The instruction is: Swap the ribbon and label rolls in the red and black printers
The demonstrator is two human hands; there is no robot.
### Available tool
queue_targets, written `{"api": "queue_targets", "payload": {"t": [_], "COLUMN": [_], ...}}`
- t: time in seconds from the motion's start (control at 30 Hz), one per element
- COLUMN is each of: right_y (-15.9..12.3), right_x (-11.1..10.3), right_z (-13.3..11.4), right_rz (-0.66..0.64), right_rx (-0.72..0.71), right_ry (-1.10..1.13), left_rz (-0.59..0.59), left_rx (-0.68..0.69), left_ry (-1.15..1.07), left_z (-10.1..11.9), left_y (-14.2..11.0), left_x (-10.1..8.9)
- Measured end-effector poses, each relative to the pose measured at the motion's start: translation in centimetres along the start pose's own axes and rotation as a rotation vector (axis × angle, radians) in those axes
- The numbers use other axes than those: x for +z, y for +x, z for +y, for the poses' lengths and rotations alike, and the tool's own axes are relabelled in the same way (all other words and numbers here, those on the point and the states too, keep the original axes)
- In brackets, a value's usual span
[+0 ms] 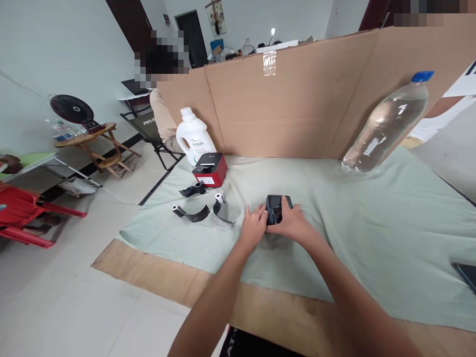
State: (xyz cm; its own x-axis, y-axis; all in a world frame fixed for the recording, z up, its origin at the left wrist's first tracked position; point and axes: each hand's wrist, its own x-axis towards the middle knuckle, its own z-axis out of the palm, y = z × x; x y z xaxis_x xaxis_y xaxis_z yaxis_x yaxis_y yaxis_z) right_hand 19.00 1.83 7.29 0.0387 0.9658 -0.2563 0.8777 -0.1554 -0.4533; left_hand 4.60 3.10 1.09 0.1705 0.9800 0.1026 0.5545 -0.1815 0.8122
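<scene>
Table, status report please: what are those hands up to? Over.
Right hand gripping black device. Left hand against its left side. Curled dark strips and red box off left, not in the way.

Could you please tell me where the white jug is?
In the head view, the white jug stands left of centre, directly behind the red-and-black box.

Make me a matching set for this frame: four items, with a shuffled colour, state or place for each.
A. Jug
B. Bottle
C. Box beside the jug
D. Small device

1. Red and black
2. Between the left hand and the right hand
3. Mostly white
4. Clear, with a blue cap

Pairs: A-3, B-4, C-1, D-2
</scene>
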Motion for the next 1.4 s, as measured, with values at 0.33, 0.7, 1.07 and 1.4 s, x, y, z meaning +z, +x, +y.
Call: {"api": "queue_targets", "payload": {"t": [0.33,0.7,1.07,1.4], "right_y": [3.4,6.6,6.8,7.4], "right_x": [-0.9,4.7,4.7,5.5], "right_z": [3.7,5.2,5.3,6.1], "right_rz": [0.126,0.373,0.383,0.419], "right_rx": [-0.163,-0.326,-0.326,-0.337], "right_ry": [0.322,0.949,1.016,1.092], "left_rz": [-0.016,-0.006,-0.007,0.051], "left_rx": [0.012,0.045,0.026,-0.042], "left_ry": [0.065,0.168,0.111,-0.11], "left_z": [-0.8,-1.4,-1.8,-2.2], "left_y": [0.1,0.2,0.5,1.0], "left_x": [0.2,0.1,0.4,0.3]}}
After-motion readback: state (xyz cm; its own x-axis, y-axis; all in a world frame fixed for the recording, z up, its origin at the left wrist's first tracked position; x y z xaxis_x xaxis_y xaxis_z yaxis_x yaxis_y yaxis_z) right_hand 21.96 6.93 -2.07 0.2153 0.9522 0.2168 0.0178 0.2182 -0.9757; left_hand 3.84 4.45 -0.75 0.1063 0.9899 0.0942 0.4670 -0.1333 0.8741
